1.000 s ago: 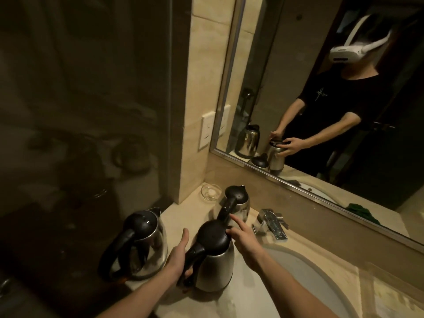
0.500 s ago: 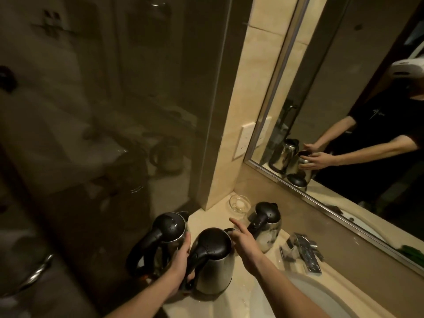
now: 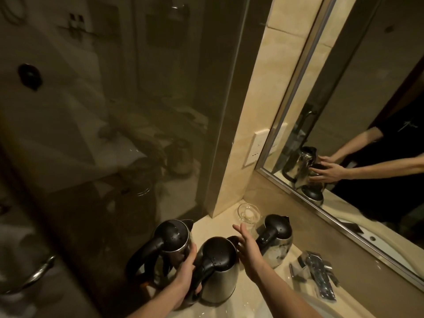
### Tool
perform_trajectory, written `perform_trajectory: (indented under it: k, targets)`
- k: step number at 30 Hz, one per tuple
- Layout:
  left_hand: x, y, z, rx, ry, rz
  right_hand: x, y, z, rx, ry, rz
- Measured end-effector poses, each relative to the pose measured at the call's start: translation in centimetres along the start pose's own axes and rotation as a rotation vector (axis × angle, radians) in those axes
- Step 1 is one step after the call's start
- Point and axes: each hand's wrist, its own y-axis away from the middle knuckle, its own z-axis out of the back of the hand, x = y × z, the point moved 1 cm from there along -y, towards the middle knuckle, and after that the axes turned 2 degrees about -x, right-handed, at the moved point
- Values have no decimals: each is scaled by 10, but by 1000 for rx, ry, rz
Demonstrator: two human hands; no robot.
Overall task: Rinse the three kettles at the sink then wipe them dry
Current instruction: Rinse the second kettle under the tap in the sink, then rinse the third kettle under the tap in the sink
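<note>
Countertop with three kettles: left hand grips the handle of the middle kettle, right hand is spread open at its spout, left kettle and right kettle flanking.

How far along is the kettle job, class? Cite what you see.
Done: droplets on the left kettle and middle kettle lids suggest rinsing. In hand: the left hand holds the middle kettle's handle, the right hand open beside it. Left: wiping all three; no cloth shows.
</note>
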Motion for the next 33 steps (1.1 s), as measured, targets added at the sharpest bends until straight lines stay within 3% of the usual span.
perform_trajectory:
  k: [4, 8, 12, 16, 20, 26, 28, 33]
  targets:
    - [-3, -2, -4, -16, 50, 67, 2, -6, 2, 6, -16, 2]
    - [-3, -8, -4, 54, -79, 102, 2, -8, 3, 6, -25, -5]
    - [-8, -3, -10, -57, -94, 126, 3, -8, 4, 1, -24, -12]
    - [-17, 1, -11, -105, -281, 96, 6, -4, 1, 2, 13, -11]
    - [-28, 7, -17, -266, -704, -64, 12, 4, 0, -18, -1, 14]
    - [-54, 18, -38, -489, -889, -379, 26, 20, 16, -88, -74, 9]
    - [-63, 23, -50, -474, -835, -482, 30, 27, 25, -123, -116, -5]
    - [-65, 25, -91, -258, -619, -558, 33, 49, 58, -270, -180, 52]
